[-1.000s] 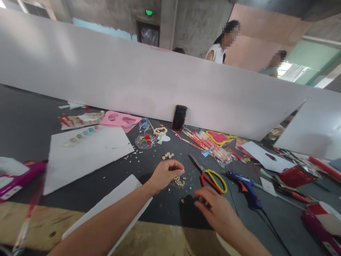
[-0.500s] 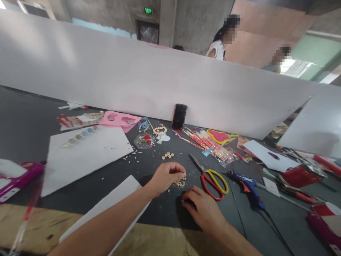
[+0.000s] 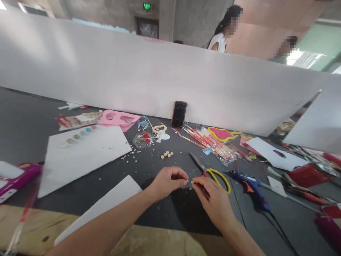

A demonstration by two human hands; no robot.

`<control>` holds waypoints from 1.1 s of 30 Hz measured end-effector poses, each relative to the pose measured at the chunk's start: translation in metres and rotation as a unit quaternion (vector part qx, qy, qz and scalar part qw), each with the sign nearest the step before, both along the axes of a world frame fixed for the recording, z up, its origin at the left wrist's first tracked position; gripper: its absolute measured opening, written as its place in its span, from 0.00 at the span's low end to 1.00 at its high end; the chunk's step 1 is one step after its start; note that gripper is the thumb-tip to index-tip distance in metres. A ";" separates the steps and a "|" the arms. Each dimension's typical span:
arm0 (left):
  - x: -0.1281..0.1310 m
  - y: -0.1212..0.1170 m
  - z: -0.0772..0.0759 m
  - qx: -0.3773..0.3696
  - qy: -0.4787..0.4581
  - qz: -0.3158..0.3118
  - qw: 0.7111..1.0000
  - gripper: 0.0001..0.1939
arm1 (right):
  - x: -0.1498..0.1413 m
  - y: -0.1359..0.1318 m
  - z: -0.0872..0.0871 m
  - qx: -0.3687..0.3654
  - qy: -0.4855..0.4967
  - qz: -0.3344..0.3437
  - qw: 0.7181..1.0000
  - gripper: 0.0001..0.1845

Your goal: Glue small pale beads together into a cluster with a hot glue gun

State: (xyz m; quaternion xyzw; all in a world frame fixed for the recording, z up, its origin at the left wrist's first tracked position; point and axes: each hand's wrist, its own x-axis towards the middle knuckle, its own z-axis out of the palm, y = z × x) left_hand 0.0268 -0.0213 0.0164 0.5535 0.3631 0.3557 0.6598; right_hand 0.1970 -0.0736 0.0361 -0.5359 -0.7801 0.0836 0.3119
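My left hand is closed in a pinch, a tiny pale bead at its fingertips. Close to its right, my right hand pinches another small pale bead. The fingertips of both hands nearly meet above the dark table. Just beyond my left hand lies a small cluster of wooden beads. Scissors with one yellow and one red handle lie behind my right hand, which covers most of the red handle. My hands largely hide the loose beads beneath them.
A blue glue gun with its cord lies at right, near a red can. A phone leans on the white partition. Red-patterned sticks lie in plastic. White boards occupy the left; two people are beyond the partition.
My right hand has moved left and up to my left hand's fingertips, now holding a bead. My left hand has shifted slightly right and stayed pinched. The view has tilted slightly.
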 end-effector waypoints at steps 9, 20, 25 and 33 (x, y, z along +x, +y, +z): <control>0.001 -0.001 -0.004 0.011 -0.005 -0.010 1.000 0.08 | -0.002 0.001 -0.003 -0.035 0.014 -0.012 0.999 0.07; 0.001 -0.002 -0.003 0.019 0.014 -0.021 1.000 0.08 | -0.002 0.000 -0.006 -0.048 0.029 -0.008 0.998 0.07; 0.001 -0.001 -0.005 0.020 0.012 -0.022 0.999 0.07 | -0.002 0.000 -0.007 -0.051 0.026 -0.004 0.998 0.07; 0.001 -0.001 -0.007 0.011 0.009 -0.028 1.000 0.07 | -0.003 0.001 -0.007 -0.036 0.026 -0.001 0.999 0.07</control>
